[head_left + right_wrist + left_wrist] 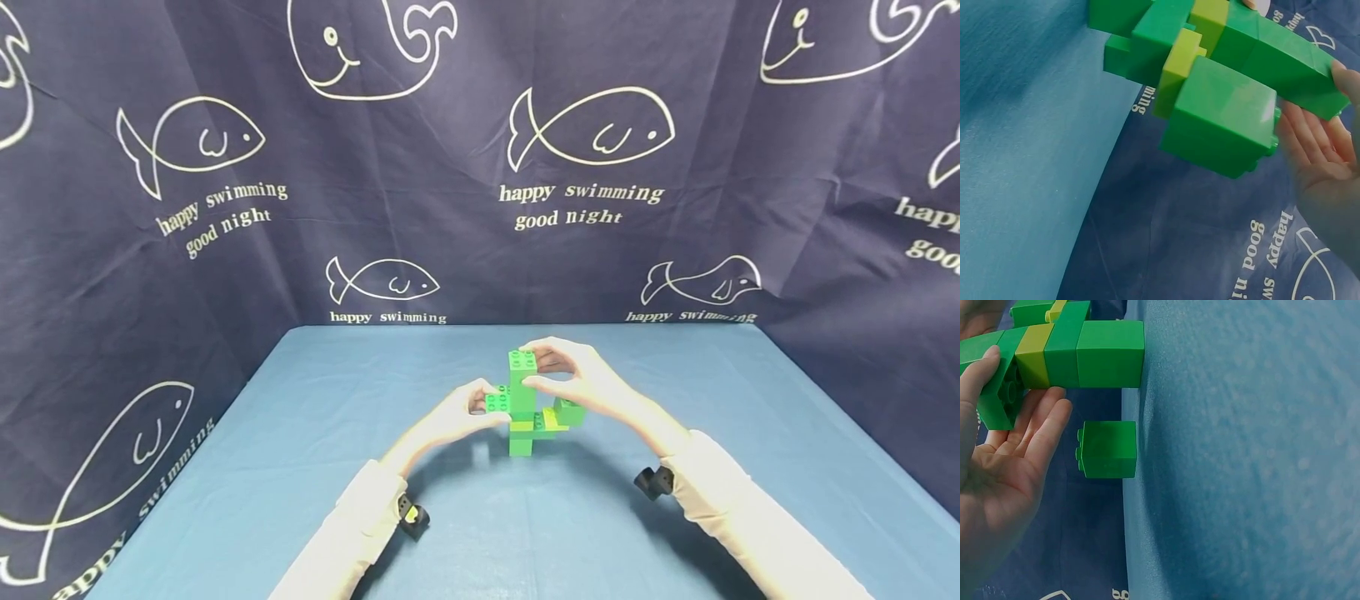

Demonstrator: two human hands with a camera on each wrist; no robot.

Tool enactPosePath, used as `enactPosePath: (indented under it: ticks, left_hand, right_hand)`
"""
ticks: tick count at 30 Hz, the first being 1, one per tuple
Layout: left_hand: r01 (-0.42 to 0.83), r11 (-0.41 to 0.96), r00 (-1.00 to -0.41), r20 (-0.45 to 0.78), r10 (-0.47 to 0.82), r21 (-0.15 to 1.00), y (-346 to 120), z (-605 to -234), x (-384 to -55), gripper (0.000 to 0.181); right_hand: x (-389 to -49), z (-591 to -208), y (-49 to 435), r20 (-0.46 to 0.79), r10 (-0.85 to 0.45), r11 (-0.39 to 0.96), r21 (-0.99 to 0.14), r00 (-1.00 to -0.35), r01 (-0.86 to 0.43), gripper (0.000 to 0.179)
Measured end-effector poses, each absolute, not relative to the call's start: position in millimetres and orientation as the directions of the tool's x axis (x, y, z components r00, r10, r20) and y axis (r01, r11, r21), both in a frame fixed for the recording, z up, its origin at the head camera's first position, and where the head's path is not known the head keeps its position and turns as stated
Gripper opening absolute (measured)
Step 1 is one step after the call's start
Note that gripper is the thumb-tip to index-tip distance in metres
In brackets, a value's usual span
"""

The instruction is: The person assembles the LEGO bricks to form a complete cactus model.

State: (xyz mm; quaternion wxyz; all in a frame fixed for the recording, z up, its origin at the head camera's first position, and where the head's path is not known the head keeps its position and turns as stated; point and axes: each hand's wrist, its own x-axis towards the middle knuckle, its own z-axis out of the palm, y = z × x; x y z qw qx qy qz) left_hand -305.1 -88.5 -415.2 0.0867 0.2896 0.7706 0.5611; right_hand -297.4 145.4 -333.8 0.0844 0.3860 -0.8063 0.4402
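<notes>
A green toy brick tower with a yellow-green layer stands upright on the table. A short arm of bricks juts right from it, with a yellow-green brick and a large green brick at its end. My left hand pinches a green brick at the tower's left side, thumb in front and fingers behind. My right hand grips the top brick between thumb and fingers. A separate green brick stands studs up beyond the left hand, hidden in the head view.
A blue cloth covers the table. Dark blue curtains with white fish drawings hang behind and on both sides. Black wrist cameras sit at both sleeve cuffs.
</notes>
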Motion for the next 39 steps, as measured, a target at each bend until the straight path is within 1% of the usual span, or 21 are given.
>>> enactPosePath:
  ticks: [6, 11, 14, 16, 21, 23, 29, 35, 39]
  left_hand:
    - [0.335, 0.224, -0.823, 0.169, 0.542, 0.915, -86.5, -416.6, -304.7, 0.029]
    - [0.331, 0.216, -0.824, 0.17, 0.541, 0.919, -85.1, -417.0, -304.9, 0.028]
    - [0.342, 0.203, -0.818, 0.184, 0.545, 0.918, -84.7, -415.6, -304.8, 0.027]
    - [0.345, 0.204, -0.818, 0.187, 0.544, 0.916, -84.3, -413.5, -304.2, 0.027]
    - [0.353, 0.212, -0.819, 0.192, 0.541, 0.911, -85.3, -412.4, -303.7, 0.027]
    - [0.371, 0.215, -0.813, 0.204, 0.546, 0.903, -86.3, -413.6, -304.2, 0.027]
    - [0.423, 0.25, -0.808, 0.237, 0.539, 0.871, -89.5, -411.1, -304.1, 0.028]
    - [0.422, 0.265, -0.809, 0.229, 0.541, 0.867, -90.3, -406.2, -305.0, 0.027]
    - [0.441, 0.292, -0.809, 0.235, 0.539, 0.849, -91.2, -399.0, -299.8, 0.026]
  right_hand:
    - [-295.2, -332.4, 147.0, 0.421, -0.54, 0.326, -0.694, -0.729, -0.642, 0.041]
    - [-294.2, -330.8, 146.7, 0.411, -0.545, 0.327, -0.698, -0.731, -0.637, 0.04]
    - [-294.8, -330.3, 146.0, 0.405, -0.54, 0.329, -0.705, -0.737, -0.628, 0.038]
    - [-289.5, -324.1, 143.2, 0.381, -0.535, 0.338, -0.722, -0.754, -0.604, 0.035]
    - [-288.3, -327.2, 140.5, 0.348, -0.522, 0.356, -0.74, -0.778, -0.57, 0.031]
    - [-288.5, -330.2, 140.3, 0.349, -0.517, 0.358, -0.741, -0.781, -0.568, 0.031]
    - [-273.2, -314.5, 134.7, 0.327, -0.518, 0.377, -0.742, -0.79, -0.554, 0.03]
    - [-272.6, -312.3, 132.6, 0.319, -0.522, 0.383, -0.741, -0.791, -0.551, 0.027]
    - [-275.5, -315.3, 132.3, 0.315, -0.527, 0.374, -0.748, -0.789, -0.548, 0.025]
